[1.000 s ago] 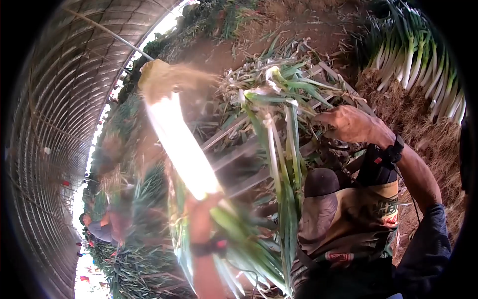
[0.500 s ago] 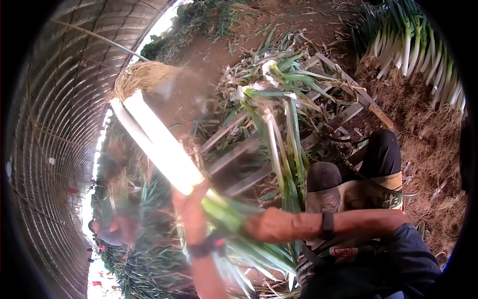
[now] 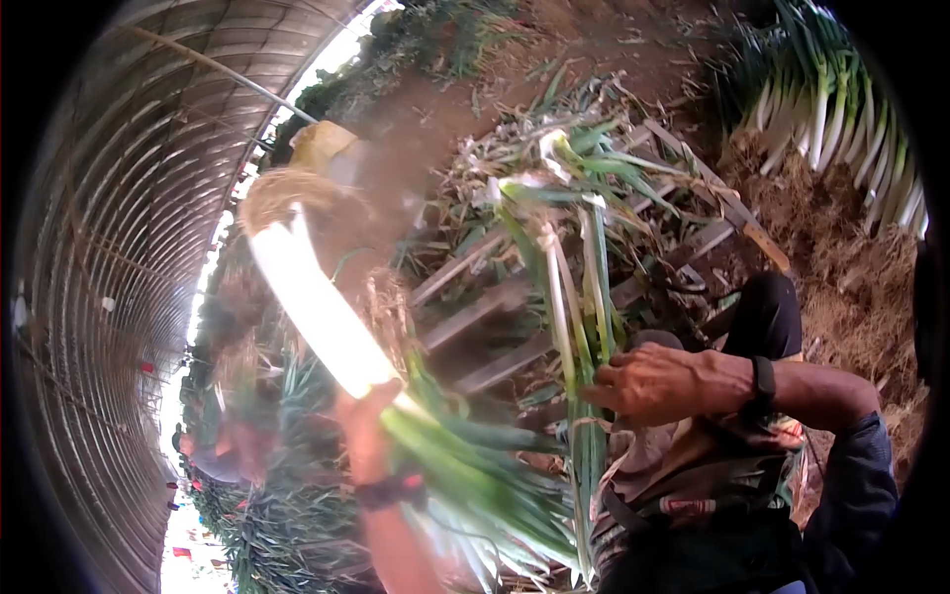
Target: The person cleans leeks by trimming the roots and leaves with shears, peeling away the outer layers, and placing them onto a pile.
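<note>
My left hand (image 3: 364,421) is wrapped round a bundle of green onions (image 3: 322,317). Its bright white stems point up and left to a brown root mass (image 3: 289,196), and its green leaves (image 3: 485,465) fan out to the lower right. My right hand (image 3: 658,384) is closed at some long green stalks (image 3: 589,297) that lie upright in front of my knees. Its curled fingertips touch these stalks; whether they grip one is hard to make out.
Wooden slats (image 3: 475,312) lie under a heap of leaf scraps (image 3: 594,129). Rooted onions (image 3: 841,109) stand in a row at the upper right. A person (image 3: 233,453) is at the left by piled greens (image 3: 287,525), beneath a curved tunnel roof (image 3: 129,247).
My right hand has let go of the bundle's leaves and moved right and up to the stalks by my knees. The bundle's leaves have spread, and its stems are closer together.
</note>
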Available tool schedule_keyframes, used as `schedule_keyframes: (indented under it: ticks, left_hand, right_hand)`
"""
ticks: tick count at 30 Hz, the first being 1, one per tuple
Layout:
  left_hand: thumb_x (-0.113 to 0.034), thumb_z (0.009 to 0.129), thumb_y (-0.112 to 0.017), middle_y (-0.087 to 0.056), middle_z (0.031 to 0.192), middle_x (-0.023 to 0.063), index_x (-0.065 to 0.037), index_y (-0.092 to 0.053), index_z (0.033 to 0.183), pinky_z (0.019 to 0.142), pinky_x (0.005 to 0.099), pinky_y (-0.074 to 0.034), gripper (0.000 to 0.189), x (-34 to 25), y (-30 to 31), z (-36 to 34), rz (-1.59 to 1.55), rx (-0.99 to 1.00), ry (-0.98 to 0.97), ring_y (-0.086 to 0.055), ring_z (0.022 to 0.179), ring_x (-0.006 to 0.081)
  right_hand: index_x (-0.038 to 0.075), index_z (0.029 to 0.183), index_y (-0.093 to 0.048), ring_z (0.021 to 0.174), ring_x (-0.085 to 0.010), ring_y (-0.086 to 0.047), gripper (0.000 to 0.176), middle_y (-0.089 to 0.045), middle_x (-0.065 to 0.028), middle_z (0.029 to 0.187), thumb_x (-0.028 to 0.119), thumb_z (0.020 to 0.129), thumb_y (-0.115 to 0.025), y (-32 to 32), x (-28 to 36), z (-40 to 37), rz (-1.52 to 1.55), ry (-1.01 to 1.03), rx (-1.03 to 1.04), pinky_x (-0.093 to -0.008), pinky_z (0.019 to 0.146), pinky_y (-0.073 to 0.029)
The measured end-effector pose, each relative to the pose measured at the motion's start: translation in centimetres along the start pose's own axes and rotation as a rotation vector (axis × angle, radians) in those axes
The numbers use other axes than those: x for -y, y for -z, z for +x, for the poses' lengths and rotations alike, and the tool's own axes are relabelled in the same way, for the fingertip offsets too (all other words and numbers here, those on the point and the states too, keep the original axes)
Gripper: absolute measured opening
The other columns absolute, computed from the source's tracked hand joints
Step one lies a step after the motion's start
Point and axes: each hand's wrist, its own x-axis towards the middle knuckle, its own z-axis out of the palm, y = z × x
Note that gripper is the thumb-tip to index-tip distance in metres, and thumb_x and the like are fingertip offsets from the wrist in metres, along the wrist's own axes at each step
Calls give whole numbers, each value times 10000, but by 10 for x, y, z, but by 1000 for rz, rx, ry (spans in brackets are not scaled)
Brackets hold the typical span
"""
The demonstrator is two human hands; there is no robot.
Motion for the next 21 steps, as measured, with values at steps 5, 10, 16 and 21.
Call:
schedule_keyframes:
  ticks: [5,10,16,21]
  left_hand:
    - [-21,757,-750,-681,927,89,21,-634,1107,734,326,-553,371,27,-12,11,188,154,61,-668,805,188]
    - [-166,862,-695,-691,887,51,-10,-673,1050,699,308,-511,245,21,-93,-16,23,418,2,-640,815,145]
    - [-32,916,-619,-666,1136,114,10,-609,1182,842,329,-545,270,133,-134,13,183,806,-142,-655,994,174]
    - [-38,810,-769,-654,1186,63,-32,-536,1324,949,337,-512,565,78,-168,-13,217,1054,5,-641,1041,145]
  right_hand:
    - [-1,1226,-542,794,-225,-649,513,-599,-85,939,145,767,-720,49,-2,31,-415,99,-223,-346,617,-580]
    - [38,1513,-339,1471,-295,-313,686,-327,-154,1595,270,916,-584,60,5,48,-1009,186,-161,-458,1201,-358]
    - [115,1553,-249,1517,-244,-240,679,-301,-95,1624,143,954,-567,75,-31,48,-1454,304,-69,-497,1246,-252]
    - [60,1404,-450,1312,-294,-520,527,-528,-147,1433,76,885,-537,77,-71,37,-903,214,99,-416,1121,-429]
